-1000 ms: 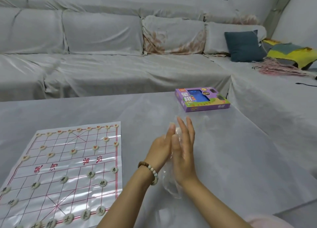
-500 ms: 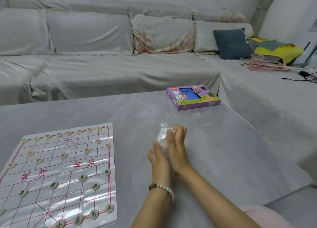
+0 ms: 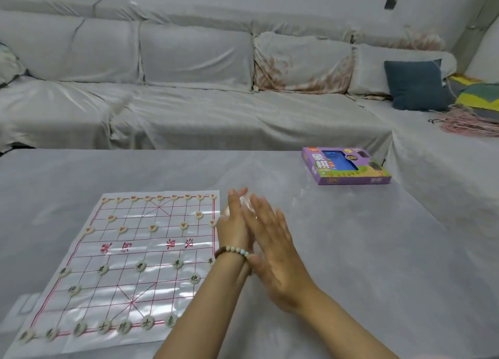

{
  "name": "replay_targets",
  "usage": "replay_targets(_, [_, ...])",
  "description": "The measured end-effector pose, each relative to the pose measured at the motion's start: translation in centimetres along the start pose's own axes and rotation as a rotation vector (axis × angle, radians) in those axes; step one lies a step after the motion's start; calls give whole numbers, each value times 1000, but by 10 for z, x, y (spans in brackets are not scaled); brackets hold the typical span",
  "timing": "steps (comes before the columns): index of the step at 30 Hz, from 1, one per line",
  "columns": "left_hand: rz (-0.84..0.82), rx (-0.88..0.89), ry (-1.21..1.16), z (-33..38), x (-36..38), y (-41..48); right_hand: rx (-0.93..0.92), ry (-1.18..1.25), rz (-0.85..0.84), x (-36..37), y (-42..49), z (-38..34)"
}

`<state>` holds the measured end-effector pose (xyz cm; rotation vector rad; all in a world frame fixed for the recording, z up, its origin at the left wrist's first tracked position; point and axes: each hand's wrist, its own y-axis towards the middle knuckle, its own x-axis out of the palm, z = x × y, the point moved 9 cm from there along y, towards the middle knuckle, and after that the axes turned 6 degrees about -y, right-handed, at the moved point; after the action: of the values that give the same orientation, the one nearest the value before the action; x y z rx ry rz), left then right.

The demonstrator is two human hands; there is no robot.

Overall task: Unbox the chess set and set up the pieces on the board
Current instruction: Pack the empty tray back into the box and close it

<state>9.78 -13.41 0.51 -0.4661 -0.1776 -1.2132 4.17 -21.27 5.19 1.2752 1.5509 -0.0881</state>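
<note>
A white Chinese chess board sheet (image 3: 129,253) with red lines lies on the table at the left. Round cream pieces with red marks (image 3: 153,227) stand along its far half, and pieces with black marks (image 3: 140,266) along its near half. Just right of the board my left hand (image 3: 234,223) and my right hand (image 3: 272,246) press palm to palm with straight fingers. A crumpled clear plastic bag (image 3: 246,203) is squeezed between them; only a bit of it shows near the fingertips. The purple chess box (image 3: 348,167) lies at the far right of the table.
The table (image 3: 351,250) has a grey cover. A covered sofa (image 3: 189,102) runs behind and to the right of it, with a dark blue cushion (image 3: 415,86) and a yellow-green blanket (image 3: 478,94) at the far right.
My pressed hands have slid against each other with the plastic between them, the left forward and the right back. The camera has turned left, so the board sits nearer the middle.
</note>
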Motion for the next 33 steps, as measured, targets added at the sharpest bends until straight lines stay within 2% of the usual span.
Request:
replay_targets(3, [-13,-54,-54,16,-40,6,11,151,-91,30,24,-34])
replay_targets(6, [4,-36,-278,48,-85,-10,43,282,-188,68,54,-73])
replay_targets(7, [57,29,-293,64,-107,-16,38,342,-240,83,61,-92])
replay_targets(10, [298,267,-119,109,-198,-38,6,562,-439,127,69,-163])
replay_targets(12, [467,386,-90,131,-272,-57,41,688,-489,151,71,-198])
replay_targets(16, [769,496,-54,152,-415,-116,121,794,-535,213,73,-239])
replay_targets(19, [980,519,96,147,-513,-172,100,780,-636,263,69,-261])
replay_targets(22, [1115,510,222,127,-592,-216,73,746,-718,305,67,-278])
replay_targets(25, [1109,360,343,84,-643,-228,26,684,-739,338,69,-291])
replay_targets(28, [963,234,446,31,-658,-216,-26,615,-732,365,70,-295])
replay_targets(33, [767,138,677,-14,-660,-195,-79,513,-716,386,67,-286])
